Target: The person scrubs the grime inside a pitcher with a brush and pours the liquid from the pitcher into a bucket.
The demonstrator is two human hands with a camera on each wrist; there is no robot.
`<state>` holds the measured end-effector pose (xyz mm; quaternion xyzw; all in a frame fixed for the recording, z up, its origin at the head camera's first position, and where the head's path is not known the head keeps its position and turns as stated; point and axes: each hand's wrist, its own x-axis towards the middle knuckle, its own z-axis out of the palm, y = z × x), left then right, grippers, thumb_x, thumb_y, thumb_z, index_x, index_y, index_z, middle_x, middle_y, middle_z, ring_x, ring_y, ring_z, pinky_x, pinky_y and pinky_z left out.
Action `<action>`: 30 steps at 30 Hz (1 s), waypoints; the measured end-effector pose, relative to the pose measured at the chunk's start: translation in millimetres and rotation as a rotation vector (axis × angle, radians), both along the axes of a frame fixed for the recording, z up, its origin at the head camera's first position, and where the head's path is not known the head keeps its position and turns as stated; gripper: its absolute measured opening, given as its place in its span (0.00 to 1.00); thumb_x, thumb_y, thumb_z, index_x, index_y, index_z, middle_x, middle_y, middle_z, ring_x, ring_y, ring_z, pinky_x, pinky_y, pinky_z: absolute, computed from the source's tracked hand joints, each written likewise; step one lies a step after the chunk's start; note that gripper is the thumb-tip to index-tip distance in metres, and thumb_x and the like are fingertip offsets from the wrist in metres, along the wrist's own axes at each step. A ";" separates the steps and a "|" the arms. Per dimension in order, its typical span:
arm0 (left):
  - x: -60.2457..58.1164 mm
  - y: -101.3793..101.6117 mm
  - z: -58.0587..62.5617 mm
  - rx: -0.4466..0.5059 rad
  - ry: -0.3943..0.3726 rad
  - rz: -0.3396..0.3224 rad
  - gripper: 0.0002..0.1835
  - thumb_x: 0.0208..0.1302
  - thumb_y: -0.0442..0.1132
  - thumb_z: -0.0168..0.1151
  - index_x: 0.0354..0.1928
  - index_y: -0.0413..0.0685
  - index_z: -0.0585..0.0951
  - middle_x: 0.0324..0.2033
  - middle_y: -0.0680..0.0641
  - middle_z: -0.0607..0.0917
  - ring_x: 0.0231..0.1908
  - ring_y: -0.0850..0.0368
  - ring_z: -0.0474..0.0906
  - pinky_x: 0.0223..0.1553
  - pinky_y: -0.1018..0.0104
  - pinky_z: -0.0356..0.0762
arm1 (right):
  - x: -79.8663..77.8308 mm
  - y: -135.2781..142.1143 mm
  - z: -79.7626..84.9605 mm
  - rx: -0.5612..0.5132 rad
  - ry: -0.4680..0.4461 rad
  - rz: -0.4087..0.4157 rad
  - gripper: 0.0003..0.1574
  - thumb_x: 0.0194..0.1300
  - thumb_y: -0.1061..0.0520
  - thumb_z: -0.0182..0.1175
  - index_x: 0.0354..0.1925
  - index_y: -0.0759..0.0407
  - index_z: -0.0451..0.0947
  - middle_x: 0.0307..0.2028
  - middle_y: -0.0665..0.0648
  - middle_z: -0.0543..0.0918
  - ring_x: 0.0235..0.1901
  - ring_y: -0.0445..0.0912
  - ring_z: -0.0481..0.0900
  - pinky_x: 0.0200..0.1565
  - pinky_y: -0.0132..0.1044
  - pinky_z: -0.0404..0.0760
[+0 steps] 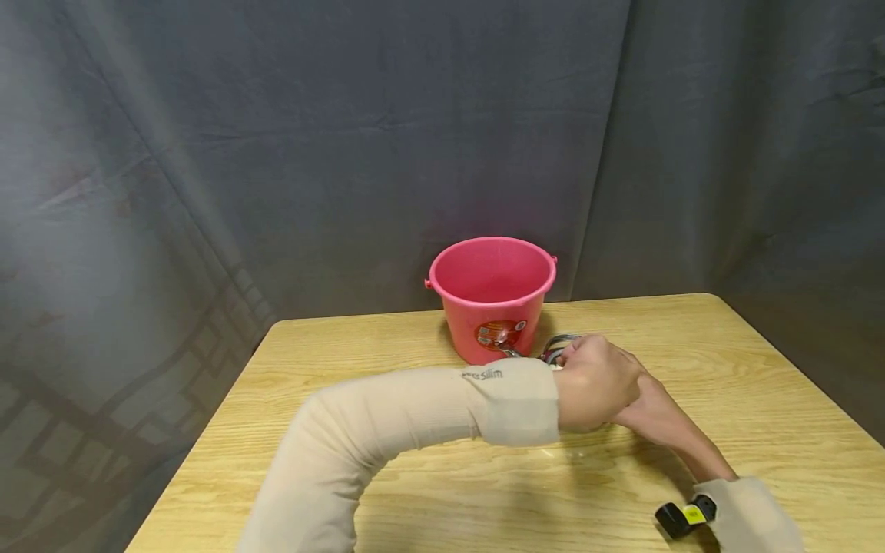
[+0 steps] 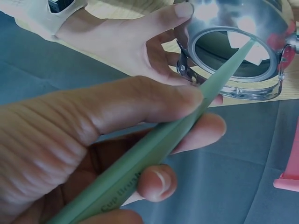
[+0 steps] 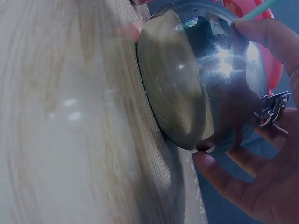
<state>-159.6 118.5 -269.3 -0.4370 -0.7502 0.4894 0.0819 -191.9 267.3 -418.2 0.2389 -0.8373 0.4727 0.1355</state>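
Head view: a pink bucket is set on the worktop; the left hand and right hand are overlapped before it.

Left wrist view: a green brush handle is gripped by the left hand's curled fingers, its tip directed into the mouth of a steel vessel.

Right wrist view: the steel vessel, tilted beside the worktop, is clasped by the right hand's widely spread fingers.

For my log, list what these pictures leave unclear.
Head view: most of the metal pot, hidden behind the left hand and sleeve.
Left wrist view: near end of the green handle, cut off by the bottom edge.
Head view: wording on the bucket label, too small.
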 end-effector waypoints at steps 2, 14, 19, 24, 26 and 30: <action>-1.4 -1.7 -0.4 0.005 0.013 0.001 0.17 0.65 0.36 0.47 0.46 0.68 0.79 0.41 0.62 0.74 0.27 0.62 0.67 0.12 0.64 0.62 | 0.0 -0.2 0.2 0.002 -0.018 0.005 0.49 0.54 0.64 0.71 0.70 0.62 0.58 0.62 0.46 0.66 0.54 0.30 0.64 0.52 0.19 0.63; -7.1 -14.4 0.9 0.040 -0.060 0.062 0.21 0.73 0.43 0.47 0.63 0.73 0.73 0.50 0.61 0.76 0.31 0.60 0.74 0.26 0.67 0.75 | 3.1 -1.3 5.5 0.110 -0.133 -0.059 0.63 0.55 0.56 0.73 0.77 0.53 0.44 0.72 0.68 0.50 0.63 0.68 0.59 0.50 0.67 0.68; -10.8 -18.1 0.9 0.102 -0.081 0.095 0.18 0.74 0.49 0.48 0.61 0.71 0.75 0.48 0.63 0.79 0.31 0.63 0.75 0.28 0.68 0.77 | 3.6 -1.3 5.9 0.096 -0.159 -0.037 0.63 0.57 0.55 0.72 0.77 0.52 0.42 0.72 0.67 0.47 0.63 0.70 0.58 0.47 0.60 0.75; -14.9 -25.7 0.5 0.160 -0.086 0.068 0.15 0.74 0.51 0.48 0.57 0.75 0.78 0.47 0.66 0.79 0.31 0.65 0.75 0.29 0.68 0.79 | 3.4 -1.6 6.1 0.092 -0.173 -0.048 0.63 0.56 0.54 0.73 0.77 0.50 0.43 0.73 0.66 0.48 0.63 0.71 0.58 0.48 0.58 0.76; -16.4 -29.5 0.3 0.179 -0.077 0.043 0.14 0.74 0.51 0.49 0.55 0.75 0.79 0.45 0.66 0.80 0.29 0.66 0.74 0.28 0.69 0.79 | 3.1 -1.6 6.7 0.095 -0.181 -0.055 0.64 0.55 0.53 0.73 0.77 0.49 0.43 0.73 0.66 0.47 0.63 0.72 0.58 0.48 0.61 0.75; -18.1 -36.1 0.0 0.217 -0.074 0.001 0.13 0.74 0.50 0.49 0.52 0.74 0.81 0.39 0.65 0.80 0.26 0.68 0.70 0.26 0.71 0.77 | 2.6 -1.5 7.7 0.097 -0.191 -0.064 0.64 0.55 0.52 0.73 0.77 0.47 0.43 0.73 0.66 0.47 0.63 0.73 0.57 0.48 0.62 0.75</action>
